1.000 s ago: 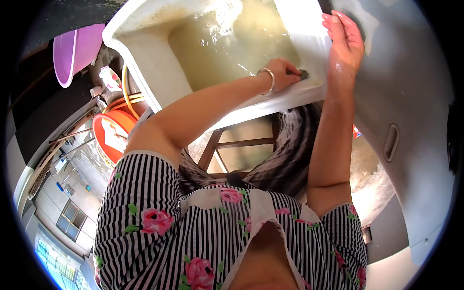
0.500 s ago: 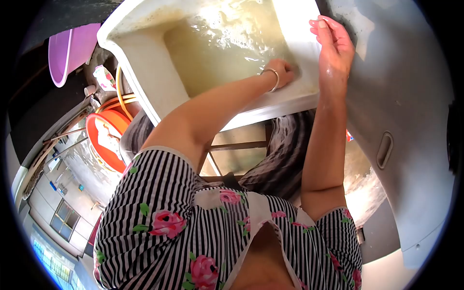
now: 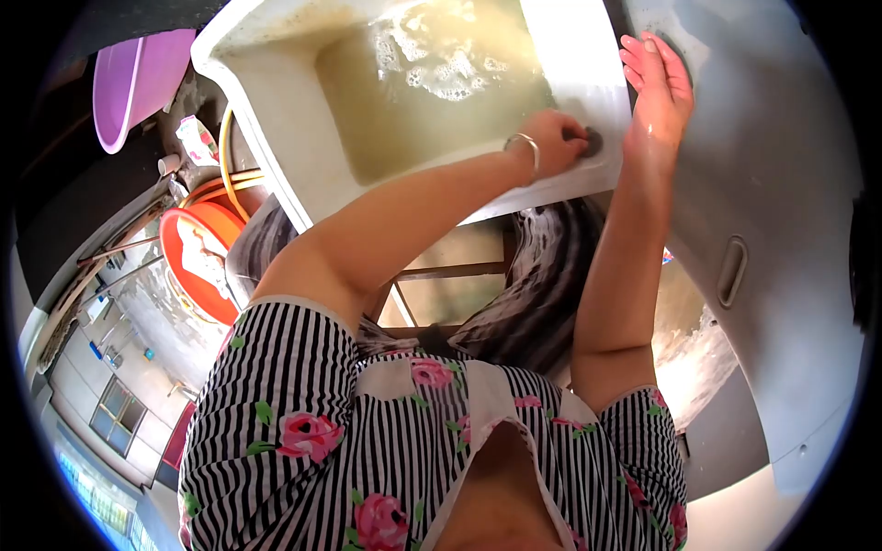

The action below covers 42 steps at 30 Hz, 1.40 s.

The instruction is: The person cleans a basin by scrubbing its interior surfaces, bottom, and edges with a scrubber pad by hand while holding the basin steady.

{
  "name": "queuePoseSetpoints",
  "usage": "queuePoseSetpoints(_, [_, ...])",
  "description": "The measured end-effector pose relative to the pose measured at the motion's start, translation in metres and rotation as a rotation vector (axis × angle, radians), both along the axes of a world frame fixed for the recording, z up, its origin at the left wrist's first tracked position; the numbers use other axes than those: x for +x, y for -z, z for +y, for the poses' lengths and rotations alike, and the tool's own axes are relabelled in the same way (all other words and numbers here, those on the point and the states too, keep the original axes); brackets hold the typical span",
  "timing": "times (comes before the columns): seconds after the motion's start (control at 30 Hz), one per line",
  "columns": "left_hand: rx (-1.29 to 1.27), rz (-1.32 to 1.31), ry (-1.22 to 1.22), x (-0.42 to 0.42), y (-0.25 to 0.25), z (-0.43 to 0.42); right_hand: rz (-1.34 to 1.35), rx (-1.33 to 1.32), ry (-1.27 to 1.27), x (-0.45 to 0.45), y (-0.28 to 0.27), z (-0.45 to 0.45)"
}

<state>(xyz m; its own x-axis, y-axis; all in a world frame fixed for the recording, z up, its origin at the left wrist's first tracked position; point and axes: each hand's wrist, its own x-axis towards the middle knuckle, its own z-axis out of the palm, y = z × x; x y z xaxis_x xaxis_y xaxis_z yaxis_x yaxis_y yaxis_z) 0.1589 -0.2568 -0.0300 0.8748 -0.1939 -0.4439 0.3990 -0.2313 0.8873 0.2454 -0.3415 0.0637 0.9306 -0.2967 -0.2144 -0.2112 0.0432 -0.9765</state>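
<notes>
No text, number or sign can be read; the white-and-red packet at upper left shows only blurred markings.

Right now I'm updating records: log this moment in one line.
left hand: on dark object, basin corner; right hand: loosely curled, beside basin; water: cloudy, foamy

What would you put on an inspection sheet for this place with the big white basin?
Surface: white basin with cloudy water and foam.
Job's things: small dark object, too blurred to identify.
Clutter: purple tub and orange tub, left.
Hands: left hand holds the dark object at the basin's near right corner; right hand open, by the basin's right wall.
Cables: nothing seen; yellow hose-like loop beside the basin.
Surroundings: grey panel right; window lower left.
</notes>
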Motion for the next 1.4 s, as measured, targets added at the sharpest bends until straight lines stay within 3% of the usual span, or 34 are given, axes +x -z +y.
queuePoseSetpoints(0.1, [0.110, 0.050, 0.044, 0.006, -0.003, 0.008, 0.005, 0.018, -0.001, 0.002, 0.004, 0.002])
queuePoseSetpoints(0.2, [-0.038, 0.105, 0.036, 0.000, -0.015, 0.006, -0.028, 0.008, -0.077, -0.002, 0.008, 0.002])
queuePoseSetpoints(0.27, [0.033, 0.056, 0.067, 0.002, -0.008, 0.007, -0.020, 0.003, -0.078, -0.004, 0.008, 0.003])
queuePoseSetpoints(0.43, [0.516, 0.089, 0.246, 0.011, 0.073, 0.004, -0.037, 0.032, -0.072, -0.001, 0.012, 0.006])
queuePoseSetpoints(0.53, [0.495, 0.243, 0.314, 0.019, 0.097, 0.014, -0.018, -0.017, -0.124, -0.003, 0.012, 0.009])
queuePoseSetpoints(0.57, [0.451, 0.175, 0.308, 0.012, 0.122, 0.019, -0.005, -0.025, -0.142, -0.003, 0.012, 0.008])
queuePoseSetpoints(0.67, [0.486, 0.266, 0.305, 0.005, 0.117, 0.025, -0.007, -0.003, -0.174, -0.004, 0.013, 0.010])
queuePoseSetpoints(0.8, [0.132, 0.010, 0.263, -0.010, 0.078, 0.023, -0.054, 0.077, -0.243, -0.002, 0.019, 0.015])
queuePoseSetpoints(0.87, [0.092, -0.072, 0.250, -0.013, 0.029, 0.018, -0.018, 0.083, -0.258, -0.002, 0.027, 0.020])
queuePoseSetpoints(1.0, [-0.061, -0.053, 0.254, -0.033, 0.006, 0.049, 0.046, 0.002, -0.362, -0.003, 0.054, 0.020])
queuePoseSetpoints(1.1, [0.166, -0.126, 0.276, -0.061, 0.023, 0.089, 0.007, -0.022, -0.509, -0.014, 0.102, 0.026])
queuePoseSetpoints(1.17, [0.339, 0.026, 0.218, -0.069, 0.014, 0.114, 0.024, -0.203, -0.713, -0.032, 0.124, 0.034])
queuePoseSetpoints(1.27, [0.236, 0.185, -0.334, -0.053, 0.009, 0.122, 0.096, -0.286, -0.906, -0.052, 0.161, 0.055])
queuePoseSetpoints(1.3, [0.062, 0.219, -0.454, -0.046, 0.006, 0.120, 0.140, -0.321, -0.969, -0.057, 0.162, 0.063])
queuePoseSetpoints(1.4, [-0.485, 0.308, -0.787, -0.018, -0.004, 0.101, 0.633, 0.091, -0.798, -0.066, 0.058, 0.083])
